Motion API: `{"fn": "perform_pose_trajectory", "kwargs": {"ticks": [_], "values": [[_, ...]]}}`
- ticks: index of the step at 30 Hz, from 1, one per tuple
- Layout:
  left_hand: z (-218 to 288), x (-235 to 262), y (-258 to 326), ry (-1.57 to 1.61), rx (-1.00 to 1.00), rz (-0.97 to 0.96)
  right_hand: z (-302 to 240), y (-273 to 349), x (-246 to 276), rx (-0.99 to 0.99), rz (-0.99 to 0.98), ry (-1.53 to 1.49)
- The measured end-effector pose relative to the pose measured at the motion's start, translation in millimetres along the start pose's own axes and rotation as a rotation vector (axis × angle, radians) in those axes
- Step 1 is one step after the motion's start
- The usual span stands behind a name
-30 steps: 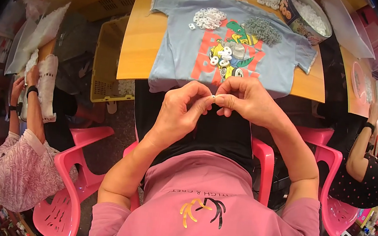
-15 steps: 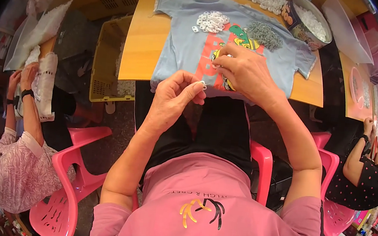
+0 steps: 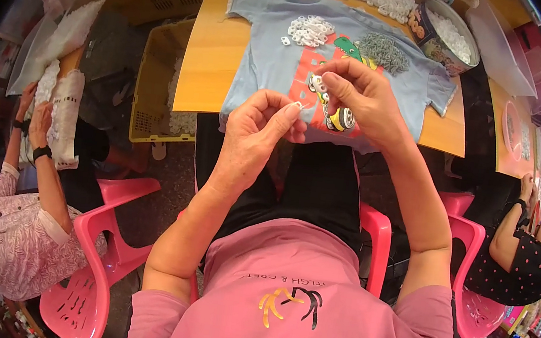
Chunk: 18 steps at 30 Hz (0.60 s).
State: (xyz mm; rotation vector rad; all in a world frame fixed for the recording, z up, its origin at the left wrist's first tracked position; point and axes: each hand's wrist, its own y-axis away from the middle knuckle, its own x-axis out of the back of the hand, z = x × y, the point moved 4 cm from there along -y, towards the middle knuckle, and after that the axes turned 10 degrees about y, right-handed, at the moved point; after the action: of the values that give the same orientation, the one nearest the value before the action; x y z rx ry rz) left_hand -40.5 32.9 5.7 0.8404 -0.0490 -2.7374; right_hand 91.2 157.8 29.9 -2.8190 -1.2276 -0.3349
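Head view: the left hand (image 3: 254, 127) pinches a small white piece (image 3: 300, 104), poking toward two o'clock, long axis unclear; the right hand (image 3: 368, 103) curls, grip uncertain.

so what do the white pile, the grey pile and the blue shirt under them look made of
White pile: probably moulded plastic, smooth; the pieces look alike, with rounded edges.

Grey pile: possibly metal, dull grey, but its pieces are too small to be sure.

Blue shirt: soft fabric, likely a cotton-type knit, matt, with creases and a printed design.
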Motion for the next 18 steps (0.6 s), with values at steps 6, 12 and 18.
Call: {"fn": "perform_pose_trajectory", "kwargs": {"ticks": [6, 12, 18], "values": [[5, -17, -2, 0.053, -0.021, -0.034, -7, 19, 0, -0.033, -0.013, -0.217], [3, -24, -3, 0.049, -0.02, -0.036, -15, 26, 2, -0.004, -0.005, -0.155], [6, -25, -1, 0.002, -0.064, -0.019, -15, 26, 4, 0.041, 0.042, -0.138]]}}
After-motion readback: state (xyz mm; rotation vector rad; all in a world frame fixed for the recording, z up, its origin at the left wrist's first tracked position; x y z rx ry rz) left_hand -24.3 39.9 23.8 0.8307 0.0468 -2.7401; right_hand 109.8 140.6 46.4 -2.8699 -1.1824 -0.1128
